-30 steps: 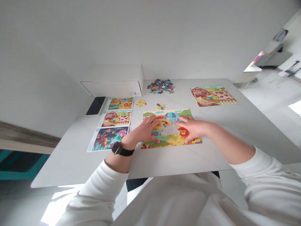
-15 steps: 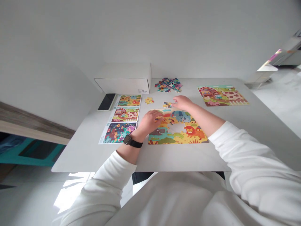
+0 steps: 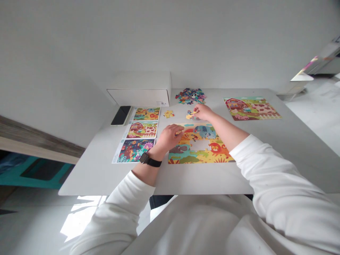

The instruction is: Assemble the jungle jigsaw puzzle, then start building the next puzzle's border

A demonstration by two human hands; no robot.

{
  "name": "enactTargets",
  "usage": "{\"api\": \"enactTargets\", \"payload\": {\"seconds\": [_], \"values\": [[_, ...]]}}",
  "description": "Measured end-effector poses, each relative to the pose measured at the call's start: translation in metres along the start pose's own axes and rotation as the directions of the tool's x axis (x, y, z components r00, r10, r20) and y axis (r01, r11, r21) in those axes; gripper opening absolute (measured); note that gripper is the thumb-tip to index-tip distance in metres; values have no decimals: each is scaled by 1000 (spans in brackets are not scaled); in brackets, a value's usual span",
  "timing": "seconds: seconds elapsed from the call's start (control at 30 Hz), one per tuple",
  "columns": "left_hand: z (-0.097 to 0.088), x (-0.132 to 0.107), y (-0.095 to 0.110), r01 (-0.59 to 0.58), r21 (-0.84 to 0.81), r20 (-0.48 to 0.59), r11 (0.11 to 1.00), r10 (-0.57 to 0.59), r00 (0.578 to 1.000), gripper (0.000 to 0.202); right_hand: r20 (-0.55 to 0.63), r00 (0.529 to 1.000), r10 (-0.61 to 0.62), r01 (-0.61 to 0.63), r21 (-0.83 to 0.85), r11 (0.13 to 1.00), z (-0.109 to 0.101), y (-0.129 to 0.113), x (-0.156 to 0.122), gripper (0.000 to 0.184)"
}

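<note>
1. Loose jigsaw piece (image 3: 190, 115), yellow with darker markings: pinched between the thumb and fingers of the right hand (image 3: 203, 112), which is closed on it. Position: just beyond the top edge of the puzzle.
2. Jungle-animal jigsaw puzzle (image 3: 199, 156): flat on the white table (image 3: 202, 180), mostly assembled, with a pale gap (image 3: 199, 144) near its middle. Elephants and lions show.
3. Left hand (image 3: 168, 137): resting on the puzzle's upper left part, fingers curled, with a black wristwatch (image 3: 145, 159) on the wrist. Whether the fingers hold a small piece cannot be told; they cover that spot.
4. Small yellow cluster of pieces (image 3: 169, 113): on the table, left of the held piece.
5. Heap of loose pieces (image 3: 190, 96): beyond the right hand, near it.
6. Three printed picture sheets (image 3: 142, 129): stacked in a column just left of the puzzle.
7. Assembled farm puzzle (image 3: 251, 108): well to the right.
8. Black smartphone (image 3: 121, 115) and white box (image 3: 139, 88): at the far left of the table.
</note>
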State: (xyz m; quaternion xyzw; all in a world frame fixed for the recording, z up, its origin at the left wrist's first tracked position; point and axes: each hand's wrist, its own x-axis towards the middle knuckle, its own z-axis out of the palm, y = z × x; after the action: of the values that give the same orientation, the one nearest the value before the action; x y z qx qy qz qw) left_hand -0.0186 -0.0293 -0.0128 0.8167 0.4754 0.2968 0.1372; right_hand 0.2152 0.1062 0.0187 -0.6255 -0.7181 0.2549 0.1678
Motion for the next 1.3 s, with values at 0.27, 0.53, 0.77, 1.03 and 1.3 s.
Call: {"api": "enactTargets", "payload": {"seconds": [0.27,0.53,0.77,1.03,1.3], "values": [[-2,0,2,81,-79,-74,994,-87,993,25,-47,998,-39,61,674,737,-31,43,-66,36],[2,12,15,194,-389,-104,900,-252,962,28,3,1000,-6,1,799,601,-17,64,-143,57],[11,6,38,127,-428,-53,895,-165,985,36,59,997,-48,-16,782,623,-3,55,-152,37],[10,-4,44,-160,-194,-11,968,161,987,56,75,992,-97,14,718,696,15,50,-152,31],[7,-8,40,-235,-105,21,966,238,971,50,-62,976,-209,210,514,831,17,54,-156,34]]}}
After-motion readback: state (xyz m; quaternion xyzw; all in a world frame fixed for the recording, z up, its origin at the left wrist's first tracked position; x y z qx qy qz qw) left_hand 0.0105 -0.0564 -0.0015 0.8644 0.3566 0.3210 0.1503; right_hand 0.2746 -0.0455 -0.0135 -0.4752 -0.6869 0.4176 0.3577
